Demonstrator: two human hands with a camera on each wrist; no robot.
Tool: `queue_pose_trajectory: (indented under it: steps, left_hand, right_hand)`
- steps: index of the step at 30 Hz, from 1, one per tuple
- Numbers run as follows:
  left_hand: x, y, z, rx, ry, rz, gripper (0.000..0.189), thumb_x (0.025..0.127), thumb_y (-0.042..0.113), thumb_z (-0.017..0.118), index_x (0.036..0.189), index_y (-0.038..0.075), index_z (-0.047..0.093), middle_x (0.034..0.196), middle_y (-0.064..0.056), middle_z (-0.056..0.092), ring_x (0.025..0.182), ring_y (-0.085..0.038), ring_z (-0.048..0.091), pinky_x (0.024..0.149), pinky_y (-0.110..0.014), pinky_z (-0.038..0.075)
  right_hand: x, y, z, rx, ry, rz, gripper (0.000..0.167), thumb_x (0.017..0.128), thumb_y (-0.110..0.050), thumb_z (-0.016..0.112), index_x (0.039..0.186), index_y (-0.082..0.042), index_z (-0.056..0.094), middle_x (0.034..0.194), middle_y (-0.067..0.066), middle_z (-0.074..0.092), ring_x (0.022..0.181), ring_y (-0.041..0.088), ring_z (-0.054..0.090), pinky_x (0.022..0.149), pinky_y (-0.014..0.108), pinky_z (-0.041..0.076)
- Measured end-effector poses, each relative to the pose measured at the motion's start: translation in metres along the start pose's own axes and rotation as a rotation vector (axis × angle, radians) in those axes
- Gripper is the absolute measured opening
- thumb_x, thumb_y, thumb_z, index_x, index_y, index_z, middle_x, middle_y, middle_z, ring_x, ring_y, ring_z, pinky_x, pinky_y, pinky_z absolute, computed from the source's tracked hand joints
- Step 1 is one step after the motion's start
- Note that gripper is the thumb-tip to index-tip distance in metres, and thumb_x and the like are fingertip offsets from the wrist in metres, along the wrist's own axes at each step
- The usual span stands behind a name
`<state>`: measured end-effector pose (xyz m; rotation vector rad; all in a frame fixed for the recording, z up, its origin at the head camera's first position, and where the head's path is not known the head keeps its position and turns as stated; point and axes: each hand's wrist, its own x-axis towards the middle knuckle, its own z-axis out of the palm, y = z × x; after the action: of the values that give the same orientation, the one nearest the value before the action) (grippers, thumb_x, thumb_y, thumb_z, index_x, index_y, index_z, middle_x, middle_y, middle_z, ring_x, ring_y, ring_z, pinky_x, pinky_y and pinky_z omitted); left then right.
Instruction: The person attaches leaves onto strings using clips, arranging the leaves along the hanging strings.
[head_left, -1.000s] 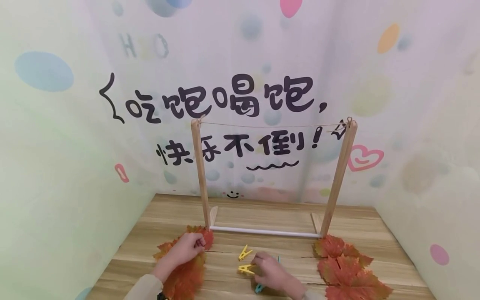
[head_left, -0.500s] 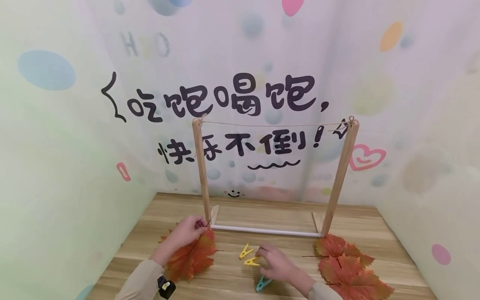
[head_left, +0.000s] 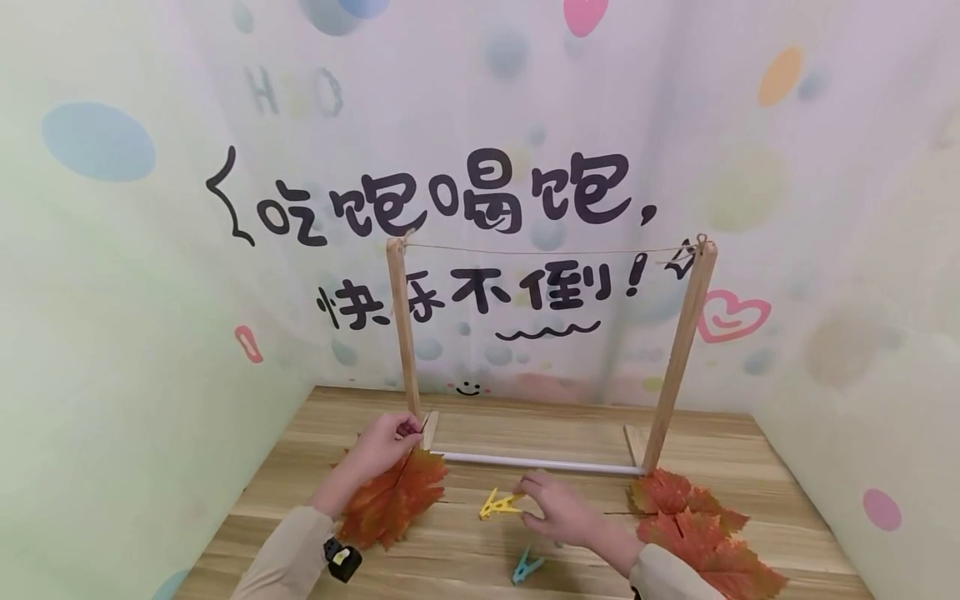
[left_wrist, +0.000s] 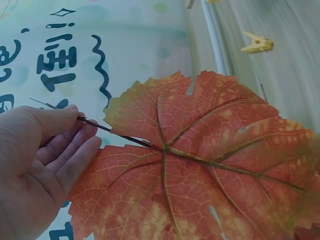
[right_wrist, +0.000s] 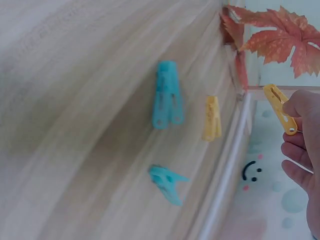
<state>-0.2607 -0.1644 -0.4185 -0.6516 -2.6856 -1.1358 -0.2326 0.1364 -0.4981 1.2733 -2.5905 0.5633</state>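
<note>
A wood-grain table (head_left: 525, 427) is being backed by a lettered wall (head_left: 480, 108). A red leaf (head_left: 399, 497), near a wooden frame's left post (head_left: 405, 350), is being pinched by its stem (left_wrist: 101, 127) in the left hand (head_left: 392, 439); to the right, a yellow clip (right_wrist: 280, 108) is being gripped by the right hand (head_left: 561, 507). The stem is probably best being kept steady.
</note>
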Motion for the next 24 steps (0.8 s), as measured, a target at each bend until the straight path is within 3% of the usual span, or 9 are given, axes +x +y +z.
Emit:
queue_pose_trajectory:
  steps: [11, 18, 24]
  left_hand:
    - [0.017, 0.02, -0.006, -0.028, 0.031, -0.005, 0.009, 0.082, 0.006, 0.065, 0.082, -0.003, 0.062, 0.074, -0.002, 0.062, 0.069, -0.013, 0.057, 0.063, -0.026, 0.05]
    - [0.029, 0.028, -0.01, -0.02, 0.035, -0.005, 0.007, 0.082, 0.005, 0.065, 0.084, -0.001, 0.064, 0.075, -0.002, 0.062, 0.071, -0.012, 0.057, 0.067, -0.026, 0.05]
    - [0.04, 0.036, -0.014, -0.041, 0.054, 0.053, 0.009, 0.083, 0.008, 0.064, 0.083, -0.001, 0.064, 0.076, -0.004, 0.064, 0.07, -0.013, 0.057, 0.064, -0.024, 0.049]
  right_hand:
    - [0.019, -0.004, -0.048, -0.069, 0.006, -0.021, 0.028, 0.077, -0.014, 0.069, 0.103, -0.005, 0.063, 0.097, 0.001, 0.06, 0.087, 0.013, 0.059, 0.072, 0.023, 0.05]
    - [0.027, -0.001, -0.069, -0.081, 0.089, -0.09, 0.032, 0.074, -0.008, 0.072, 0.103, -0.001, 0.061, 0.096, 0.005, 0.061, 0.087, 0.016, 0.059, 0.072, 0.028, 0.051]
    - [0.035, -0.003, -0.089, -0.118, 0.143, -0.127, 0.03, 0.073, -0.009, 0.073, 0.1, -0.003, 0.061, 0.096, 0.004, 0.058, 0.087, 0.016, 0.058, 0.073, 0.028, 0.05]
